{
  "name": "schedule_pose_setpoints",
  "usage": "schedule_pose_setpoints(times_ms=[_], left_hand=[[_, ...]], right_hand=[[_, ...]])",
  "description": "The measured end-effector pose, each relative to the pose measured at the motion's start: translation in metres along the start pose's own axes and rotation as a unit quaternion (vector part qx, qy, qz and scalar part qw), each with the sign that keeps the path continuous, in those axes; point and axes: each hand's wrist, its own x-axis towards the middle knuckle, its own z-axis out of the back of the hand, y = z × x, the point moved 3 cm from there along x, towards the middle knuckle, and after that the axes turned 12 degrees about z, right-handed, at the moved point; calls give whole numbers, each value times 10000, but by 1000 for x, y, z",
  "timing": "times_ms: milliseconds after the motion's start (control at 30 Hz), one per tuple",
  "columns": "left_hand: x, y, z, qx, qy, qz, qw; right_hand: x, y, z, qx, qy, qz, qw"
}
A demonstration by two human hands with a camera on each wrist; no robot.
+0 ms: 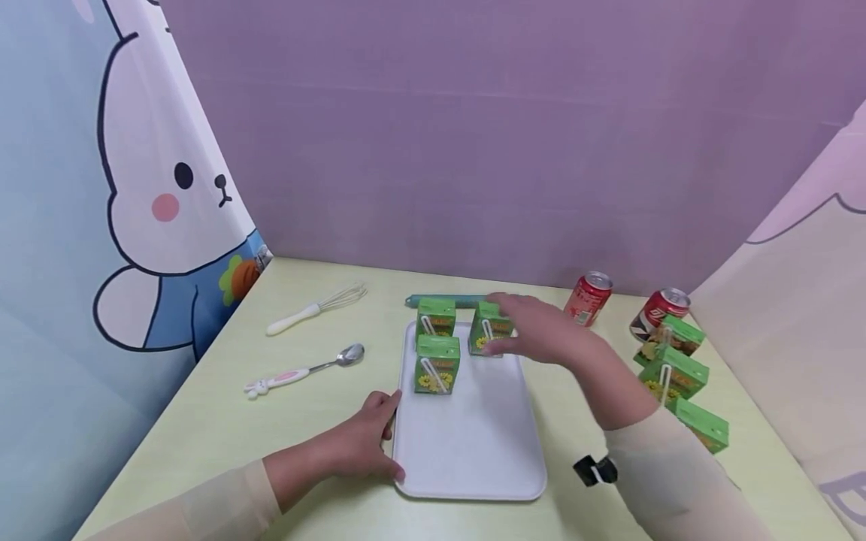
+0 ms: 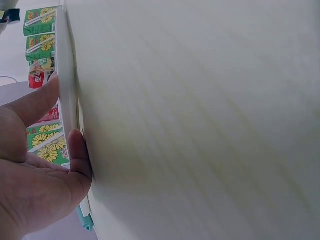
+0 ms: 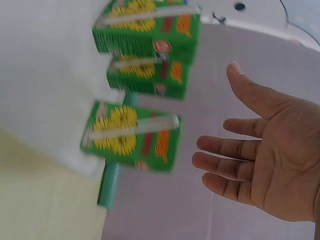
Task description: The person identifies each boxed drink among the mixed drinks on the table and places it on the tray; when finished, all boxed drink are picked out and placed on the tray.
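My left hand (image 1: 358,443) holds the left edge of the white tray (image 1: 480,443); in the left wrist view its thumb and bent fingers (image 2: 78,152) are at the rim. Three green juice boxes with straws are at the tray's far end: a front left box (image 1: 436,366), one behind it (image 1: 435,315) and a right box (image 1: 489,328). Over the right box, my right hand (image 1: 541,327) reaches in with spread fingers. The right wrist view shows this hand (image 3: 270,150) apart from the boxes, palm visible, nothing in it.
A teal stick-like thing (image 1: 460,300) lies behind the tray. Left are a whisk (image 1: 318,308) and a rabbit-handled spoon (image 1: 304,372). Two red cans, one upright (image 1: 587,299) and another (image 1: 656,314), and three more juice boxes (image 1: 676,372) stand right. A purple cloth (image 1: 473,165) hangs behind.
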Motion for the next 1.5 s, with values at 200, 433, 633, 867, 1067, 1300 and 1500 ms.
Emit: schedule_pose_setpoints(times_ms=[200, 433, 633, 867, 1067, 1300, 1500], left_hand=[[-1, 0, 0, 7, 45, 40, 10000], [0, 3, 0, 29, 22, 81, 10000], [2, 6, -1, 108, 26, 148, 9998], [2, 8, -2, 103, 41, 233, 9997], [2, 7, -2, 130, 53, 219, 9997], [2, 4, -1, 148, 25, 180, 9997], [3, 6, -1, 120, 31, 161, 9998]], right_hand=[[-46, -27, 15, 35, -340, -417, 9985], [-108, -51, 23, -87, -768, -687, 9946], [-157, -78, 17, -146, -973, -962, 9905], [-195, -109, -7, -243, -948, -1213, 9878], [-217, -127, -27, -339, -815, -1516, 9845], [-223, -148, -46, -175, -713, -1696, 9828], [-220, -156, -58, -203, -855, -1605, 9831]])
